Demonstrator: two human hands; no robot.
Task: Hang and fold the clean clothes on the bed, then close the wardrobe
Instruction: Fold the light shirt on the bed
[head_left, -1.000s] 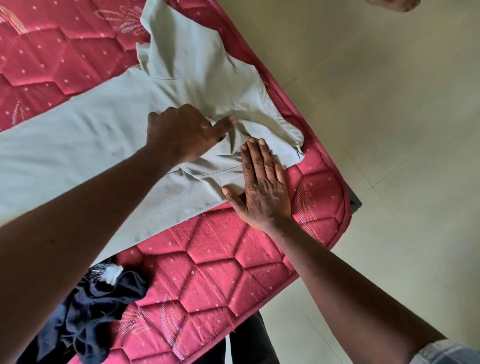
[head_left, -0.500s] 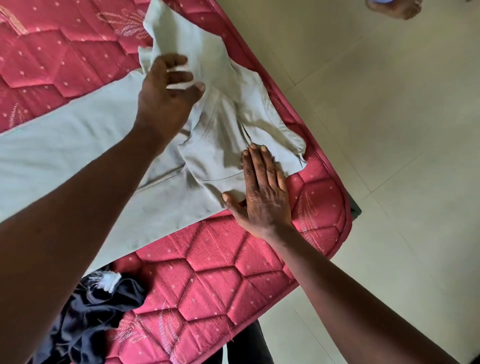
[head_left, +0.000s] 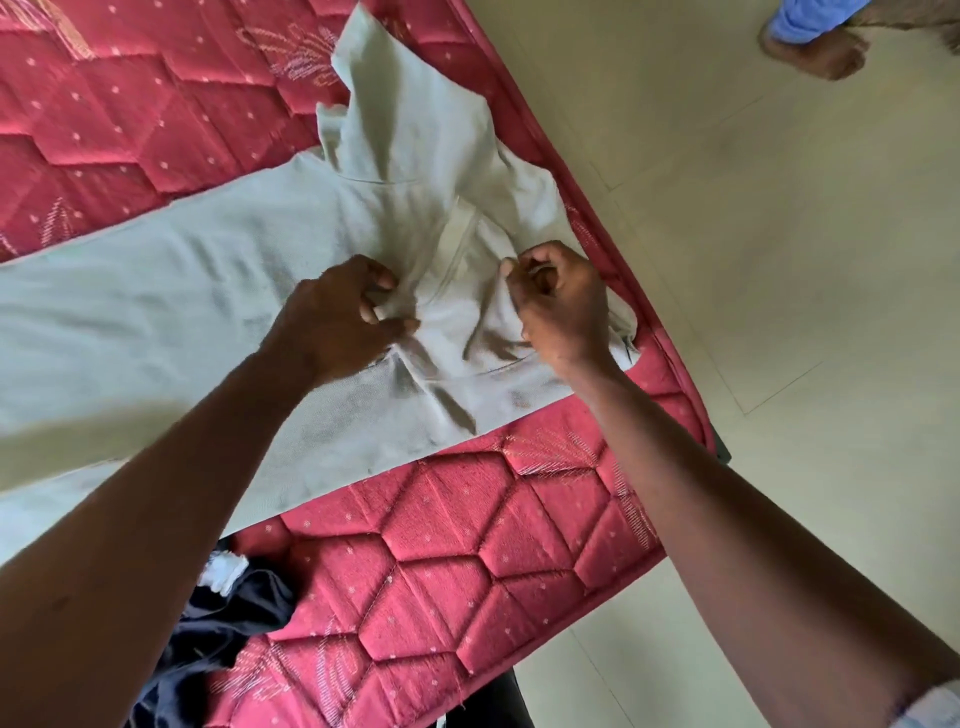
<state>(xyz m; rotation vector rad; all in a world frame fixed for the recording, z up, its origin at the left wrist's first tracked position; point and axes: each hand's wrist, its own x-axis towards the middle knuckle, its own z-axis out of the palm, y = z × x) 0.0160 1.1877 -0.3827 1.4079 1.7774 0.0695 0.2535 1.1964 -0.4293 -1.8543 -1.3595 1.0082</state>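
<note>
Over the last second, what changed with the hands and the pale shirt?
The right hand, flat on the edge of the pale shirt before, now pinches its fabric with curled fingers. The left hand, raised open half a second ago, came back down and grips a bunch of cloth. The shirt stays spread on the red mattress; the dark clothes lie unmoved.

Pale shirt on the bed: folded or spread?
Spread, not folded: the pale shirt lies flat across the mattress, bunched only where left hand and right hand pinch it.
</note>
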